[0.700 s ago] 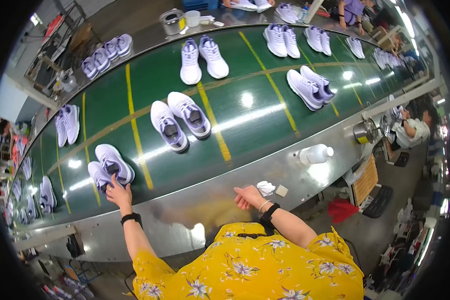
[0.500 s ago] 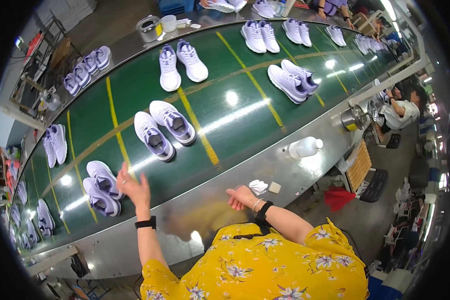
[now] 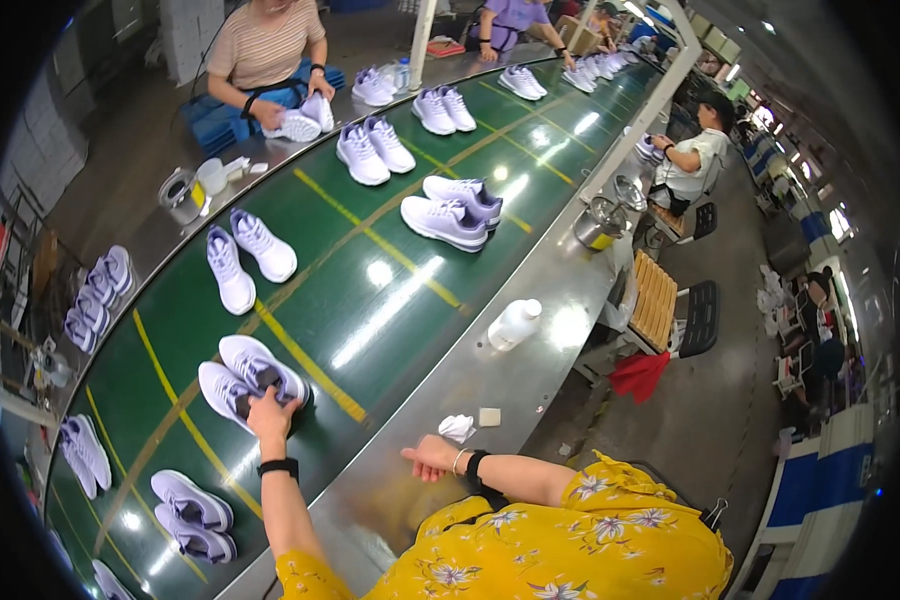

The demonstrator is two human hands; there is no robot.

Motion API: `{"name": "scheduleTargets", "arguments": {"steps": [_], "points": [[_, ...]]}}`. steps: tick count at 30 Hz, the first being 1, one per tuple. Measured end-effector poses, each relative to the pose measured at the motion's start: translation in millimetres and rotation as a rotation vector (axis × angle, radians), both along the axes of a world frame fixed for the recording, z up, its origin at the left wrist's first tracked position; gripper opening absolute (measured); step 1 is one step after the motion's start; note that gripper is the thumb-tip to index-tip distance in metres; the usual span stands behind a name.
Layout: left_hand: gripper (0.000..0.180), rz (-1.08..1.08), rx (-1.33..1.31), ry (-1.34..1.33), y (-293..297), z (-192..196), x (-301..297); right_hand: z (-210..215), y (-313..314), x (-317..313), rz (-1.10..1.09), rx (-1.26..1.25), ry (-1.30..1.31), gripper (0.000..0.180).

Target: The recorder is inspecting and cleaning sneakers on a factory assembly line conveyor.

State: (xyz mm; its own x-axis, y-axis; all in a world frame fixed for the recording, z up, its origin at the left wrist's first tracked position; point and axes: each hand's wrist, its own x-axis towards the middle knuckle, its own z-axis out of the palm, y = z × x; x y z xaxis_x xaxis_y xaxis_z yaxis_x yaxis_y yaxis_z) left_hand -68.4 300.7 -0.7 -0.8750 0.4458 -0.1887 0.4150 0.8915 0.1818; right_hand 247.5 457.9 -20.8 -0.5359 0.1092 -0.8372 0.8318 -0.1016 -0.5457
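On the green conveyor belt [image 3: 370, 330], my left hand [image 3: 270, 412] grips the heels of a pair of white and lavender sneakers [image 3: 242, 368]. Its thumb is at the right shoe, while its fingers reach to the heel openings and hide part of them. The toes of this pair point away from me. My right hand [image 3: 433, 457] hovers by the metal ledge with its fingers loosely curled in, and no object shows in it. Just beyond it lie a crumpled white cloth [image 3: 457, 429] and a small beige block [image 3: 490, 417].
More sneaker pairs [image 3: 250, 258] ride the belt, some turned sideways [image 3: 452, 214]. A white bottle [image 3: 515, 324] and a metal pot [image 3: 602, 222] stand on the ledge [image 3: 450, 370]. Across the belt, a person in a striped top [image 3: 260, 50] handles shoes beside another metal pot [image 3: 182, 196].
The view has swung rightward. My left hand has gone from open above the belt to the heels of a sneaker pair. My right hand stays near the ledge, fingers curled.
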Motion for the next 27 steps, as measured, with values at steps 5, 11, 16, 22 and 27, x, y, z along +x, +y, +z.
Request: {"name": "scheduleTargets", "arguments": {"steps": [5, 11, 16, 22, 27], "points": [[0.067, -0.056, 0.115, -0.141, -38.7, 16.7, 33.2, -7.3, 0.5, 1.8, -0.01, 0.018, 0.011, 0.059], [0.07, -0.201, 0.068, -0.305, -66.5, 79.9, 142.4, -9.3, -2.4, 2.4, -0.034, -0.004, 0.05, 0.058], [0.06, -0.27, 0.107, -0.481, -79.1, 87.8, 240.9, -14.3, 2.9, 9.3, -0.018, 0.064, 0.102, 0.057], [0.032, 0.011, 0.563, -0.577, -114.9, 85.8, 276.5, -27.9, 8.5, 15.7, -0.048, -0.044, 0.142, 0.052], [0.045, 0.443, 0.604, -0.389, -145.2, 68.9, 265.7, -6.2, 8.5, 24.8, -0.06, -0.305, 0.328, 0.052]]}}
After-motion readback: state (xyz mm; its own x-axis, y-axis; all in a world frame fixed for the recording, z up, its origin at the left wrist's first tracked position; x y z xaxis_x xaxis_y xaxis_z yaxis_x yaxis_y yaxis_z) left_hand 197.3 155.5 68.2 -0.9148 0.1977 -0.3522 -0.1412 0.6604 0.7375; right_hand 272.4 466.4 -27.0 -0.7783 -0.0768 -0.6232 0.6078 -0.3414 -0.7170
